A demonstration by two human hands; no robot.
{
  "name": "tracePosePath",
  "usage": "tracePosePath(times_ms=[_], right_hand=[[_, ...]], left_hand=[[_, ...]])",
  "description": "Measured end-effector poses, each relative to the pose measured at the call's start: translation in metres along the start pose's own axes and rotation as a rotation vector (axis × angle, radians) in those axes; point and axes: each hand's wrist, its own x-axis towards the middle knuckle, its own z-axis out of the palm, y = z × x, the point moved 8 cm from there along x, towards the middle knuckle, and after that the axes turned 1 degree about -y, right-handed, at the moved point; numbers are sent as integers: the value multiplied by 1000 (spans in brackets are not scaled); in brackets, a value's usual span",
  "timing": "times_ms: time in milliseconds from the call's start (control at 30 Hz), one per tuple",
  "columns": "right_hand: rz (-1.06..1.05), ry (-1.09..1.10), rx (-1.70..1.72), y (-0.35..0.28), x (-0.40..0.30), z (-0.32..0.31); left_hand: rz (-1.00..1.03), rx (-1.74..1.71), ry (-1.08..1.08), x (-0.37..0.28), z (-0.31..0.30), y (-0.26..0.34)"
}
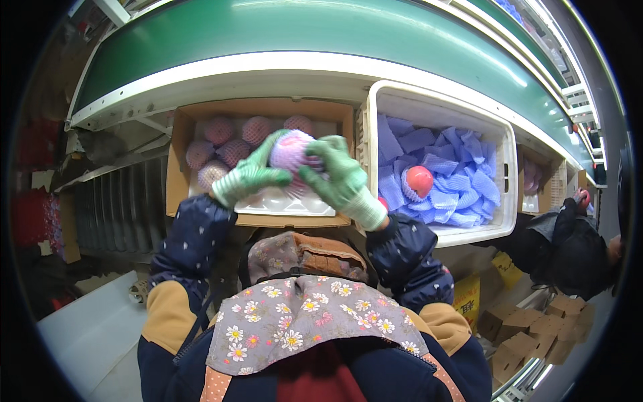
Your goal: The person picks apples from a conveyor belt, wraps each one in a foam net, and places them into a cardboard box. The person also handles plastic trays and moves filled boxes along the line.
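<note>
A round fruit in a foam net sleeve (292, 153) is held between my two gloved hands above the cardboard box (261, 220). My left hand (253, 173), in a green-coated knit glove, grips its left side. From the right, my right hand (339, 173) has its fingers on the net and fruit. Several net-wrapped fruits (219, 130) sit at the back and left of the box, partly hidden by my left hand. A white moulded tray (314, 205) with round hollows shows at the box's front.
Right of the box, a white plastic crate (506, 151) holds loose blue foam nets (442, 176) and a red fruit (419, 182) partly in a net. A green conveyor belt (311, 30) runs behind. At far right a co-worker (567, 241) is beside folded cardboard boxes (522, 346).
</note>
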Motion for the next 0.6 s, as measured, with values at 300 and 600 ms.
tracePosePath(times_ms=[300,600], right_hand=[[359,195,204,82,-42,-92],[402,27,-339,138,-72,-155]], left_hand=[[-341,1667,57,33,-50,-113],[-478,1922,129,61,-63,-167]])
